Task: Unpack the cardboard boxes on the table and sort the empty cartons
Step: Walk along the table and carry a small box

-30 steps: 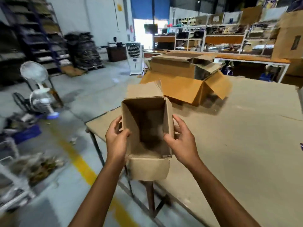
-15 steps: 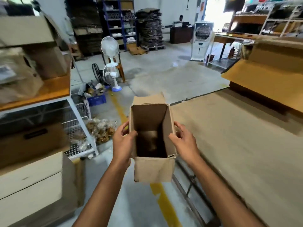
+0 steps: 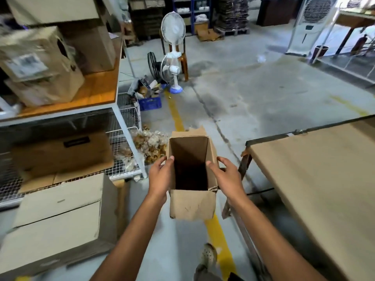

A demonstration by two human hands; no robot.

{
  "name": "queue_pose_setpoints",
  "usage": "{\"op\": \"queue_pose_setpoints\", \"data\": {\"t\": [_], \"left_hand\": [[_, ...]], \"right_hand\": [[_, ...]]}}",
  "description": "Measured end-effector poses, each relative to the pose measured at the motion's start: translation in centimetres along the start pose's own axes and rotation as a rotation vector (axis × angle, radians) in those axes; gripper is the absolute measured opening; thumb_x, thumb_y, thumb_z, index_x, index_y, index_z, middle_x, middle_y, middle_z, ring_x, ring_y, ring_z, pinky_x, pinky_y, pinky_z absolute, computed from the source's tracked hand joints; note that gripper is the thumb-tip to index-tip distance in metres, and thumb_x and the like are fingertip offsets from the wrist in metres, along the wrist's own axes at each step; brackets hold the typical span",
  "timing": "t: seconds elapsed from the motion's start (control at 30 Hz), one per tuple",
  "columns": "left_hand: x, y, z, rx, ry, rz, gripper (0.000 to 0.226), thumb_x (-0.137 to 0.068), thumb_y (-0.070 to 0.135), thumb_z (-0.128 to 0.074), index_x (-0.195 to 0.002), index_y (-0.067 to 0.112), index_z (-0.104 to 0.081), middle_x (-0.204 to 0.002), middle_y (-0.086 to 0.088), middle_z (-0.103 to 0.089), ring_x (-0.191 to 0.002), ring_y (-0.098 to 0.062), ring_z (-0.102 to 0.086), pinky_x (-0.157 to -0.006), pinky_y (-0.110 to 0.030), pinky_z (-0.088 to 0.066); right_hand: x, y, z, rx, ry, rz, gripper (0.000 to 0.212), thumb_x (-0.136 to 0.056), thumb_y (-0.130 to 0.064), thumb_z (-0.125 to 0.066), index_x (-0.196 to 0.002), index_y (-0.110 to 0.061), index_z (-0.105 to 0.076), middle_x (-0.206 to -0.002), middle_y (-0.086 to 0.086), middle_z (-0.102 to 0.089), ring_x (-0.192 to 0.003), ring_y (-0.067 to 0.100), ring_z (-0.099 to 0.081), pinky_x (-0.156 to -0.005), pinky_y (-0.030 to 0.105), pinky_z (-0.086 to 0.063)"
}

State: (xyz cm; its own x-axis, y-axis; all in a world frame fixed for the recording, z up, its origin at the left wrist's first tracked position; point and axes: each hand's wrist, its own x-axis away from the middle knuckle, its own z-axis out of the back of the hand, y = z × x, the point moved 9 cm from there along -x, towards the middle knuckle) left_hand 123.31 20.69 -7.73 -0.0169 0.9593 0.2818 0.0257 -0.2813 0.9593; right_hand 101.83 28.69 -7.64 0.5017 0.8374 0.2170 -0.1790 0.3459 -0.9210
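The carton [image 3: 192, 203] sits between the fingers of both hands, open end up; the left hand [image 3: 162, 176] and right hand [image 3: 228, 176] are curled on its side walls. Its inside looks empty, though it is dark. This one seems unpacked; to sort it is what is left. The table [image 3: 316, 179] lies right of the fingers.

Even indoor light – left edge motion-blurred, wide-angle bending at the borders

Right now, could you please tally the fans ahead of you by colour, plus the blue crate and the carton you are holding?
White fans: 2, a tall one and a low one
Black fan: 1
Blue crate: 1
Held carton: 1
Total: 5
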Motion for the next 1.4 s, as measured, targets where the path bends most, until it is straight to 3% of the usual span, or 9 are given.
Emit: {"op": "queue_pose_setpoints", "data": {"t": [0.13,0.33,0.6,0.73,0.87,0.93,1.17,1.3,1.4], "left_hand": [[-8.0,1.6,-1.1,-0.053,0.022,0.053,0.041,-0.096,0.031,-0.063,-0.13,0.008,-0.062,-0.128,-0.005,-0.065,-0.112,-0.012,-0.059,-0.081,-0.017,-0.043],[-17.1,3.8,-4.1,-0.029,-0.01,0.113,0.025,-0.095,0.025,-0.065,-0.11,0.006,-0.07,-0.106,-0.007,-0.073,-0.099,-0.017,-0.067,-0.077,-0.024,-0.05],[-30.5,5.9,-10.8,-0.019,-0.138,0.175,0.018,-0.096,0.022,-0.063,-0.1,0.007,-0.072,-0.102,-0.013,-0.075,-0.103,-0.031,-0.068,-0.095,-0.042,-0.049],[-38.3,8.0,-15.5,-0.066,-0.245,0.118,0.017,-0.094,0.022,-0.065,-0.102,0.007,-0.071,-0.097,-0.011,-0.074,-0.085,-0.027,-0.066,-0.071,-0.037,-0.052],[-45.0,10.3,-20.8,-0.095,-0.331,0.094,0.041,-0.084,0.021,-0.074,-0.121,0.008,-0.067,-0.115,-0.012,-0.072,-0.11,-0.028,-0.067,-0.101,-0.049,-0.05],[-47.2,11.3,-24.4,-0.106,-0.401,0.084,0.037,-0.081,0.024,-0.074,-0.114,0.009,-0.07,-0.11,-0.012,-0.073,-0.108,-0.031,-0.067,-0.1,-0.051,-0.049],[-49.7,14.4,-38.4,-0.169,-0.663,0.009,0.024,-0.096,0.021,-0.062,-0.117,0.01,-0.066,-0.113,0.0,-0.067,-0.092,0.001,-0.058,-0.073,-0.018,-0.042],[-49.6,15.7,-48.1,-0.211,-0.801,-0.033,0.024,-0.095,0.016,-0.06,-0.119,0.013,-0.063,-0.112,0.004,-0.066,-0.091,0.004,-0.057,-0.066,-0.014,-0.042],[-48.0,17.3,-56.2,-0.256,-0.916,-0.095,0.024,-0.097,0.011,-0.054,-0.119,0.019,-0.058,-0.101,0.012,-0.062,-0.087,0.002,-0.056,-0.056,-0.008,-0.042]], "right_hand": [[-7.5,-1.9,-2.3,0.007,-0.037,-0.047,0.06,-0.089,-0.056,-0.062,-0.139,-0.024,-0.053,-0.124,-0.005,-0.059,-0.108,0.016,-0.058,-0.099,0.043,-0.049],[-17.6,-4.3,-3.7,0.005,-0.029,-0.122,0.065,-0.084,-0.059,-0.065,-0.138,-0.024,-0.054,-0.135,-0.001,-0.057,-0.114,0.02,-0.058,-0.097,0.048,-0.052],[-29.8,-5.9,-5.0,-0.007,0.109,-0.166,0.071,-0.081,-0.071,-0.058,-0.134,-0.025,-0.059,-0.136,-0.001,-0.059,-0.12,0.021,-0.058,-0.098,0.047,-0.051],[-36.1,-7.3,-4.3,-0.026,0.239,-0.17,0.066,-0.086,-0.068,-0.056,-0.135,-0.024,-0.058,-0.134,-0.001,-0.061,-0.122,0.021,-0.057,-0.103,0.041,-0.046],[-40.8,-8.7,-2.7,-0.05,0.374,-0.199,0.052,-0.093,-0.055,-0.058,-0.134,-0.023,-0.057,-0.126,0.003,-0.065,-0.118,0.022,-0.059,-0.103,0.04,-0.046],[-42.2,-9.0,-1.2,-0.073,0.46,-0.23,0.05,-0.091,-0.055,-0.059,-0.131,-0.026,-0.059,-0.115,0.003,-0.068,-0.112,0.023,-0.062,-0.1,0.041,-0.048],[-46.9,-8.4,5.6,-0.233,0.717,-0.26,0.058,-0.069,-0.074,-0.063,-0.115,-0.04,-0.061,-0.104,0.003,-0.072,-0.092,0.02,-0.071,-0.085,0.043,-0.059],[-49.2,-8.4,11.9,-0.266,0.846,-0.246,0.052,-0.078,-0.069,-0.064,-0.121,-0.04,-0.059,-0.108,0.004,-0.071,-0.092,0.02,-0.07,-0.083,0.045,-0.06],[-51.1,-8.5,17.9,-0.283,0.94,-0.198,0.073,-0.069,-0.077,-0.061,-0.129,-0.036,-0.057,-0.113,0.004,-0.069,-0.095,0.021,-0.07,-0.082,0.047,-0.06]]}}
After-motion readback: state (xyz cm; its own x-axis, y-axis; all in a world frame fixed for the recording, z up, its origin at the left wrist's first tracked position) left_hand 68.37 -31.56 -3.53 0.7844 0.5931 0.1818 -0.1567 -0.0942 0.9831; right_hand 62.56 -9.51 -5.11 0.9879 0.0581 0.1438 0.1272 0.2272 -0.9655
